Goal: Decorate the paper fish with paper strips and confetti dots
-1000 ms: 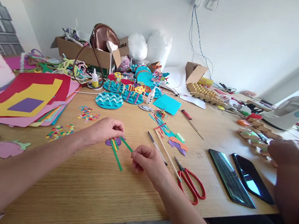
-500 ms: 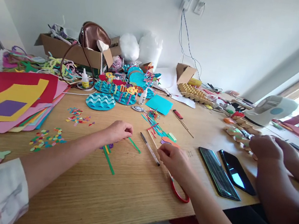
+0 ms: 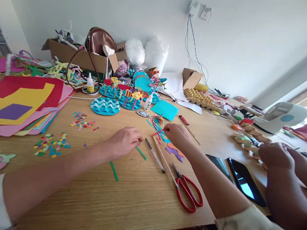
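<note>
My left hand (image 3: 128,141) is over the table with its fingers closed; what they hold, if anything, is hidden. Just below its fingertips lies a green paper strip (image 3: 142,154), and another green strip (image 3: 114,171) shows under the wrist. Farther forward, my right hand (image 3: 176,134) pinches the end of a red paper strip (image 3: 157,133) beside a bunch of blue strips (image 3: 162,136). Between my arms lie a pen (image 3: 154,156), a thin pale stick (image 3: 162,155) and red-handled scissors (image 3: 187,197). Orange and purple paper pieces (image 3: 175,153) are under my right forearm.
Paper sheets (image 3: 21,110) and confetti (image 3: 53,144) spread at left. Blue wavy craft bases (image 3: 105,106) and glue bottles (image 3: 148,101) stand behind. At right are two phones (image 3: 244,180) and another person's hands (image 3: 277,156) by egg-carton pieces (image 3: 249,141).
My right hand has moved forward from beside the pale stick to the red strip, uncovering the scissors. My left hand has shifted slightly right. The view has tilted a little.
</note>
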Demonstrator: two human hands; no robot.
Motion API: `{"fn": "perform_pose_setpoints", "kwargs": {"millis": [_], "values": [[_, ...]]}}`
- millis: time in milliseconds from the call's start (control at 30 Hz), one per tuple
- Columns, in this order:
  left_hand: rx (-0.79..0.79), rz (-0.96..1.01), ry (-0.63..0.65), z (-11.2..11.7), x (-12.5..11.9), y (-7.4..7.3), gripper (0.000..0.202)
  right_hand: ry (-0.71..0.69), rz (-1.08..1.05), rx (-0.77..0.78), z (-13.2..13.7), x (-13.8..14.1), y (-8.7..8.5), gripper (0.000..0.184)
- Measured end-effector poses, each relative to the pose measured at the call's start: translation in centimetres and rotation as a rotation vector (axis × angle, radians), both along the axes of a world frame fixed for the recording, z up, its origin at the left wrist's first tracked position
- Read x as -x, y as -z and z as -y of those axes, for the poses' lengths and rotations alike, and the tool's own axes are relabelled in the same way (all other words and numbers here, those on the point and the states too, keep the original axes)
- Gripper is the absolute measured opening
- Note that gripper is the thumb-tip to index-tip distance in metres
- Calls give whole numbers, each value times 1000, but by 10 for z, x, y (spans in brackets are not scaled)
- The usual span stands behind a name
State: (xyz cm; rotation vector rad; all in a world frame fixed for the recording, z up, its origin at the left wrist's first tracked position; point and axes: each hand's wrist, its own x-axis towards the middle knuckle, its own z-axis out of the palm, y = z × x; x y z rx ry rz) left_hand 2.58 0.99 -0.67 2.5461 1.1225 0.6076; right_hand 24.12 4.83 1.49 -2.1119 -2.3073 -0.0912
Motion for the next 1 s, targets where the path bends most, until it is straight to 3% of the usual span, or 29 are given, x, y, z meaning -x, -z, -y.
{"fn": "perform_pose_setpoints", "kwargs": {"millis": [100, 200, 367, 700, 867, 1000], "values": [[8, 32, 68, 27, 8, -3, 16, -15, 23, 28, -39, 7, 5, 23], [-95, 62, 126, 50, 22, 1, 17, -6, 46, 72, -69, 11, 15, 21], [-265, 143, 136, 71, 45, 17, 22, 35, 105, 160, -97, 15, 34, 24], [-315, 249, 97, 66, 54, 38, 22, 81, 113, 166, -104, 22, 43, 32], [-260, 255, 63, 64, 59, 42, 22, 91, -44, 97, -99, 15, 30, 17], [-223, 312, 44, 62, 60, 40, 20, 85, -238, 20, -93, 5, 14, 18]]}}
